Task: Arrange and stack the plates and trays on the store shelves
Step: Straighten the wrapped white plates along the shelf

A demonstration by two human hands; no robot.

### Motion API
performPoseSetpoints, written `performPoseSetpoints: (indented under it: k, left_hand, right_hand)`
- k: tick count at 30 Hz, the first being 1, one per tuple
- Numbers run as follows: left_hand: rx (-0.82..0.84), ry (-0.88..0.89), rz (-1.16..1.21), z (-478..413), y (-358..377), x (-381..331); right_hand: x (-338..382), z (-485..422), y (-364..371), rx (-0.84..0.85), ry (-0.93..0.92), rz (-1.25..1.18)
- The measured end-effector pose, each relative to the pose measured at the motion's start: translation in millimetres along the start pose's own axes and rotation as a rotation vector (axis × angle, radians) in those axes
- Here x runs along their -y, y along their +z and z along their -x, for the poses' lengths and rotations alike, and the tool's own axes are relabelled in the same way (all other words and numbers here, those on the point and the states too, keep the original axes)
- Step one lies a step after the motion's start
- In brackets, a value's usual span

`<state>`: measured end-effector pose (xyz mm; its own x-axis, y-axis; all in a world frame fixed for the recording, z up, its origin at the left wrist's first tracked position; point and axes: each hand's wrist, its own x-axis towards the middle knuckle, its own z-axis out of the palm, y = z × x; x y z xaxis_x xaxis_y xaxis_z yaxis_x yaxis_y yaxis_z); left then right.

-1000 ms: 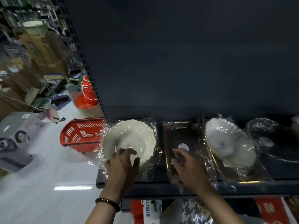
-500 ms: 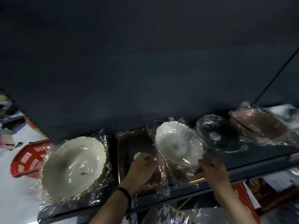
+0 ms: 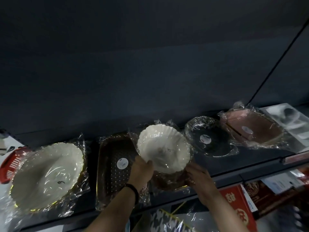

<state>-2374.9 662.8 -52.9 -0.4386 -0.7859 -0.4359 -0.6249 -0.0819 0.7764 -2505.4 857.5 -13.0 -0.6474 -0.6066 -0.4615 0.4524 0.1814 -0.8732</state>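
While in left hand [image 3: 142, 171], right hand [image 3: 199, 178] fingers' [image 3: 192, 166] grip: one white plate [image 3: 164, 146] of two.

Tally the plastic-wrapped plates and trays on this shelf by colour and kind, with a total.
white plate: 2
black plate: 1
dotted dark tray: 1
brown tray, under the middle white plate: 1
pink tray: 1
Total: 6
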Motion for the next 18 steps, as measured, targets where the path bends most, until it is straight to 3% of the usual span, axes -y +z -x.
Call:
performPoseSetpoints:
  k: [9,18]
  left_hand:
    - [-0.171,0.055,0.086,37.2,-12.5,-21.1]
    - [-0.201,0.123,0.288,78.0,-93.8,-0.6]
  right_hand:
    - [-7.7,-16.0,-1.0,-0.033,-0.062,0.021]
    - [4.4,-16.8,51.2,-0.087,-0.208,0.102]
